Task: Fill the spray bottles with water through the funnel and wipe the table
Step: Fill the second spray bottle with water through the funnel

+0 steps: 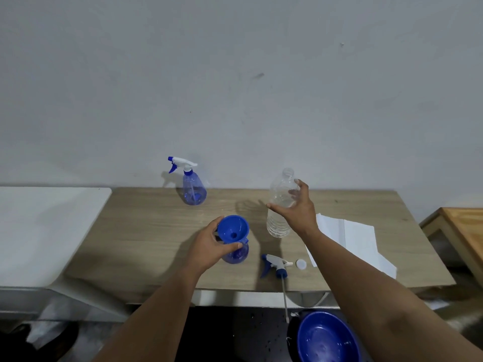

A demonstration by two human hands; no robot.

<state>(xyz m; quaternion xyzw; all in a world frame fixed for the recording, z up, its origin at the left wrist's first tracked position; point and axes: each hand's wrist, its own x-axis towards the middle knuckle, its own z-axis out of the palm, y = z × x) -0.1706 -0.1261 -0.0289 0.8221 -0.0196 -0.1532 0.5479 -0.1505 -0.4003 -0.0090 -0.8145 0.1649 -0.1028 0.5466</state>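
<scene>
Blue conical funnel, ribbed clear water bottle, woodgrain table

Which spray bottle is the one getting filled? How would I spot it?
Look at the wooden table, near its front edge. The open spray bottle stands there under the left hand, with a blue funnel in its neck. The other spray bottle, by the wall, has its trigger top on.
</scene>
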